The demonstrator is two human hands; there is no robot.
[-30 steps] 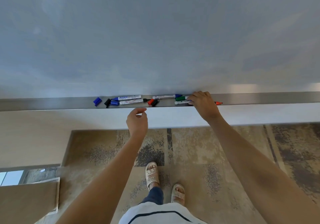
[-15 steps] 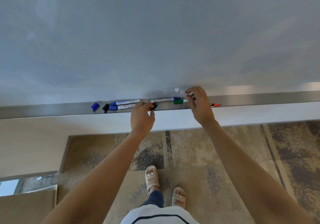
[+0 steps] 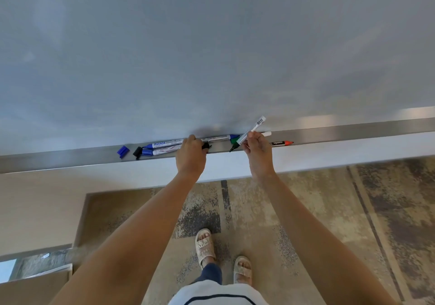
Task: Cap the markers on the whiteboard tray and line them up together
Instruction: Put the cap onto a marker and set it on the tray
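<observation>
The metal whiteboard tray point(image 3: 353, 131) runs across the view with several markers lying on it. My right hand point(image 3: 257, 150) grips a white-barrelled marker point(image 3: 251, 130), lifted off the tray and tilted, its uncapped dark tip point(image 3: 232, 149) pointing down-left. My left hand point(image 3: 191, 155) rests on the tray edge with its fingers closed on a black cap point(image 3: 206, 145). Two blue markers point(image 3: 164, 144) lie left of that hand, with a loose blue cap point(image 3: 122, 151) and a black cap point(image 3: 137, 152) at their left. A green marker point(image 3: 234, 140) and a red-tipped marker point(image 3: 281, 143) lie near my right hand.
The whiteboard point(image 3: 211, 45) rises right behind the tray. Another marker with a blue end point(image 3: 219, 138) lies between my hands. Below are a patterned carpet point(image 3: 329, 210) and my sandalled feet point(image 3: 207, 245).
My right hand has lifted the white marker off the tray and tilted it up. My left hand has reached the tray and closed on the black cap.
</observation>
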